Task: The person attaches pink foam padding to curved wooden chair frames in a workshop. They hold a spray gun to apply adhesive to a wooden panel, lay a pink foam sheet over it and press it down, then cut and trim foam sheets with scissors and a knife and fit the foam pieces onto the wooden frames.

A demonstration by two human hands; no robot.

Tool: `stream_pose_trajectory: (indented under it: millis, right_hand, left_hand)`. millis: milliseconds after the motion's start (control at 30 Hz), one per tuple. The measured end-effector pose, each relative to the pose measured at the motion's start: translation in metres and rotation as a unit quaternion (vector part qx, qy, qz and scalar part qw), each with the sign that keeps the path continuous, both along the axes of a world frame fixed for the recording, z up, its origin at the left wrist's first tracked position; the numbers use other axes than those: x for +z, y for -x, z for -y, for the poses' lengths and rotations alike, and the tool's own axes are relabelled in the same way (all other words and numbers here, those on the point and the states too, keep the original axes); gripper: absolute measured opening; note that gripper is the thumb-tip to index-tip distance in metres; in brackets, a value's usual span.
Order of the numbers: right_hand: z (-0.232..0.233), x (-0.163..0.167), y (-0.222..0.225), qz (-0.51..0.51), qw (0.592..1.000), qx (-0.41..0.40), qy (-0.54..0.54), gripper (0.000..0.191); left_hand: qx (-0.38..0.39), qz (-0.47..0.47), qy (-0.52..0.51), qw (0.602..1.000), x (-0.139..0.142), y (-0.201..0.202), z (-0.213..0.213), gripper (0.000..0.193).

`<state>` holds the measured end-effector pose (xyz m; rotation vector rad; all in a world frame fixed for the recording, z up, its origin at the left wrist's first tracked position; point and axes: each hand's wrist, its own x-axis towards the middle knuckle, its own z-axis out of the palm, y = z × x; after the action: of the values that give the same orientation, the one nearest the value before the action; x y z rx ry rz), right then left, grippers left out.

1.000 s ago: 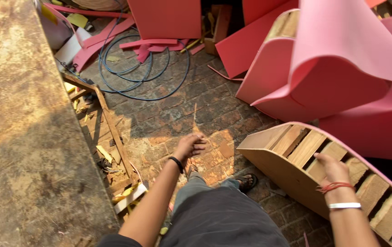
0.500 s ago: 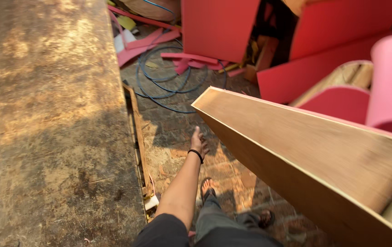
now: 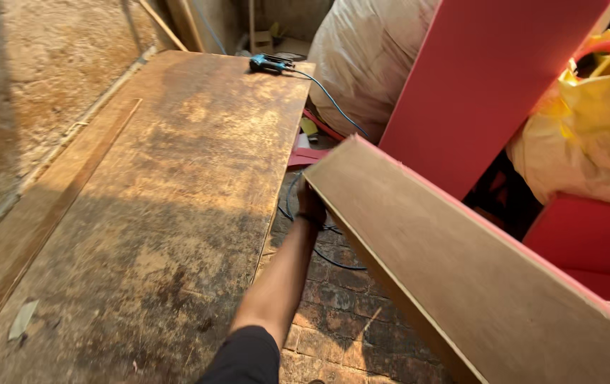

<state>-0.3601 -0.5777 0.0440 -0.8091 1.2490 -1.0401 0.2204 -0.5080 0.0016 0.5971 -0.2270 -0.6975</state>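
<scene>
Left hand [image 3: 310, 204] moved onto 1 wooden panel [image 3: 461, 270].

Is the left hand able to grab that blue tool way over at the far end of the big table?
Probably not from here. The left hand is at the near end of the wooden panel, and the blue tool lies at the table's far end, well beyond it.

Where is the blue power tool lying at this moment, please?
In the head view, the blue power tool lies at the far end of the worn wooden table, beside the big pale sack.
</scene>
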Motion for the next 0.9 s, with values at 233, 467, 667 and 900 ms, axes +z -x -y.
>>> stream_pose_trajectory:
  millis: [233, 467, 667, 900]
  right_hand:
    - [0.056, 0.033, -0.024, 0.043, 0.985, 0.162, 0.050, 0.045]
    - [0.080, 0.026, -0.147, 0.081, 0.953, 0.283, 0.068, 0.041]
    - [0.123, 0.034, -0.287, 0.092, 0.930, 0.347, 0.077, 0.039]
    - [0.133, 0.027, -0.448, 0.098, 0.917, 0.379, 0.073, 0.037]
  left_hand:
    - [0.134, 0.125, 0.190, 0.964, 0.156, -0.119, -0.129, 0.047]
    - [0.240, 0.223, 0.240, 0.914, 0.226, -0.163, -0.368, 0.057]
    - [0.436, 0.310, 0.142, 0.833, 0.235, -0.204, -0.525, 0.048]
    - [0.484, 0.253, 0.030, 0.837, 0.212, -0.262, -0.594, 0.062]
